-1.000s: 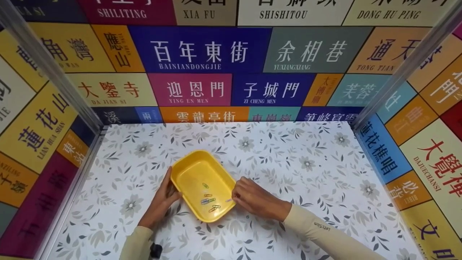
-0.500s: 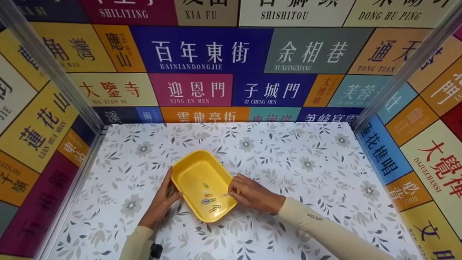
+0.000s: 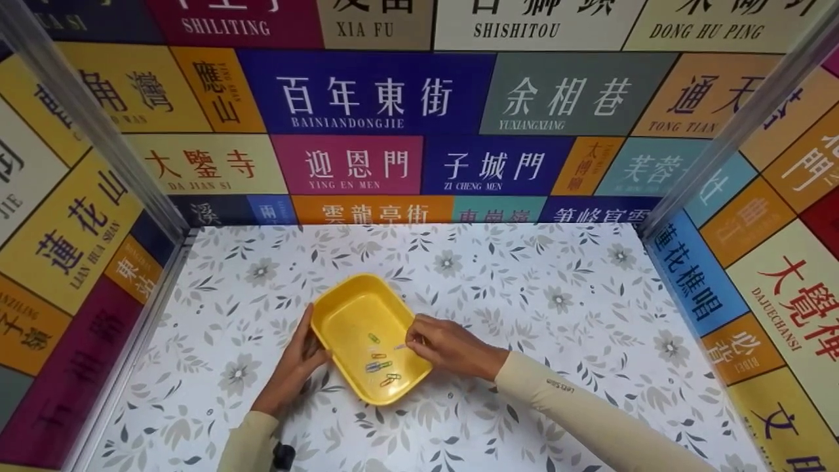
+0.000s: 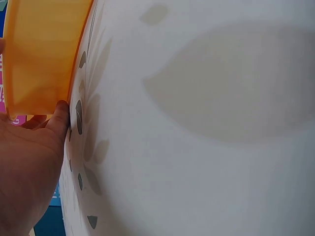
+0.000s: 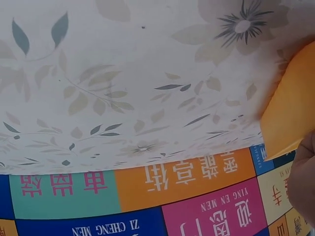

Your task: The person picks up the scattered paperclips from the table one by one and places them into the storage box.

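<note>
A yellow plastic tray [image 3: 367, 314] holds several coloured paper clips, among them a green paper clip [image 3: 373, 338] lying apart from a small cluster. My right hand [image 3: 452, 347] reaches over the tray's right rim, fingers curled, and pinches a pale purple paper clip [image 3: 400, 346] above the tray floor. My left hand [image 3: 295, 360] rests against the tray's left wall with extended fingers and thumb apart. In the left wrist view, a digit of the left hand [image 4: 29, 162] touches the tray's lower edge [image 4: 44, 73]. The right wrist view shows only part of the right hand [image 5: 302, 182] beside the tray wall.
The tray stands on a table [image 3: 537, 380] covered in a white leaf-and-flower print. Panels with coloured place-name signs [image 3: 367, 92] rise at the back and both sides, with clear corner strips [image 3: 721, 124] between them.
My right hand has moved left and slightly away from me, carrying the purple paper clip from the right rim further over the tray. The tray and left hand hold their place.
</note>
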`<move>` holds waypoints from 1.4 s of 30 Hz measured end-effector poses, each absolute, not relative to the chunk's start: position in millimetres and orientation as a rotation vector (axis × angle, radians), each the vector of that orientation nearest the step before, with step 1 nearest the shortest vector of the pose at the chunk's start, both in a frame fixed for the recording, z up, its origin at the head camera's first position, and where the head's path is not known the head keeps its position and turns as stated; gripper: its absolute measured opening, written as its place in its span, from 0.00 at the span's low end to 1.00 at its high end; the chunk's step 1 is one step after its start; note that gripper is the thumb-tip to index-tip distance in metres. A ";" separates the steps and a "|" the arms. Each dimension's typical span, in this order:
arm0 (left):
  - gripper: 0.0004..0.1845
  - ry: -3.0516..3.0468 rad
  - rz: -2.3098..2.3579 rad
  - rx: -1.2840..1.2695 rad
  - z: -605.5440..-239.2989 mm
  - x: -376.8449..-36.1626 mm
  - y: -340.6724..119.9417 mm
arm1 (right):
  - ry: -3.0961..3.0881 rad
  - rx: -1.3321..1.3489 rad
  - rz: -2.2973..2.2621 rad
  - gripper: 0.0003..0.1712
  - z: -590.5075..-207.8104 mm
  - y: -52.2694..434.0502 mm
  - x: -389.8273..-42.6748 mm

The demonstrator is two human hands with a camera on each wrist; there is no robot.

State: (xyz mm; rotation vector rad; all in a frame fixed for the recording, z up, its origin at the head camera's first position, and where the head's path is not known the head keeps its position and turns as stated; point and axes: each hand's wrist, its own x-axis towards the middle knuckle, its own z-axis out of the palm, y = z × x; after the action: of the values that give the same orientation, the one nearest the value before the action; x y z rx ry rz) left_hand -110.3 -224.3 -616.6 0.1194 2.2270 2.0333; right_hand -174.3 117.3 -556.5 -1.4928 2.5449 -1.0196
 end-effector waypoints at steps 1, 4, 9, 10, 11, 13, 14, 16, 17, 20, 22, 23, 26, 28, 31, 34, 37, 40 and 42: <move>0.53 2.225 2.037 0.120 -616.6 -110.1 -224.3 | 2.546 -1.491 -1.017 0.02 -555.8 115.9 -174.8; 0.53 2.216 2.043 0.117 -616.7 -109.8 -224.5 | 2.538 -1.451 -1.001 0.03 -554.2 112.0 -176.2; 0.53 2.211 2.042 0.102 -617.5 -110.7 -224.3 | 2.516 -1.387 -0.979 0.04 -551.8 105.8 -178.2; 0.54 2.210 2.040 0.095 -617.5 -110.8 -224.2 | 2.511 -1.385 -0.976 0.04 -551.5 104.3 -178.8; 0.53 2.211 2.039 0.092 -617.5 -111.0 -224.1 | 2.507 -1.384 -0.971 0.04 -551.1 102.9 -179.3; 0.54 2.214 2.035 0.088 -617.3 -111.1 -223.8 | 2.499 -1.387 -0.959 0.03 -551.0 99.7 -180.4; 0.54 2.215 2.033 0.088 -617.3 -111.2 -223.6 | 2.495 -1.390 -0.953 0.04 -550.9 98.2 -180.8; 0.54 2.214 2.030 0.084 -617.0 -111.3 -223.3 | 2.487 -1.397 -0.931 0.04 -550.6 95.8 -181.7; 0.53 2.213 2.030 0.083 -616.8 -111.4 -223.1 | 2.484 -1.396 -0.920 0.04 -550.3 94.7 -182.0; 0.53 2.209 2.026 0.080 -616.6 -111.6 -222.9 | 2.464 -1.376 -0.904 0.05 -548.9 91.6 -183.3; 0.53 2.207 2.031 0.077 -616.5 -111.7 -222.8 | 2.441 -1.340 -0.905 0.06 -547.6 89.3 -184.7; 0.53 2.210 2.030 0.073 -616.7 -111.5 -222.9 | 2.429 -1.321 -0.904 0.06 -546.7 88.0 -185.5; 0.53 2.220 2.026 0.066 -617.0 -111.2 -223.0 | 2.391 -1.265 -0.890 0.06 -544.2 84.3 -188.6; 0.53 2.225 2.024 0.067 -617.0 -110.9 -222.9 | 2.372 -1.257 -0.867 0.05 -542.3 81.9 -191.3; 0.53 2.229 2.026 0.087 -616.3 -110.8 -222.5 | 2.357 -1.268 -0.831 0.05 -540.2 78.0 -195.6; 0.53 2.227 2.030 0.108 -615.7 -110.8 -222.3 | 2.350 -1.280 -0.796 0.05 -540.0 73.3 -198.7; 0.53 2.228 2.030 0.104 -615.7 -111.0 -222.4 | 2.338 -1.269 -0.757 0.06 -540.3 68.4 -200.3; 0.53 2.230 2.031 0.106 -616.0 -111.4 -222.8 | 2.325 -1.244 -0.719 0.07 -540.8 63.0 -201.1; 0.53 2.234 2.024 0.095 -615.8 -111.8 -222.7 | 2.312 -1.231 -0.701 0.07 -541.1 60.0 -202.1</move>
State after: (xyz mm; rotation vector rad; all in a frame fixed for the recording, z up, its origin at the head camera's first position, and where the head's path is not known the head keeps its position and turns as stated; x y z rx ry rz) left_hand -111.8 -222.7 -615.8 0.0953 2.2343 2.0237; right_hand -202.1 60.0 -541.1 -1.2305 2.3125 -0.7015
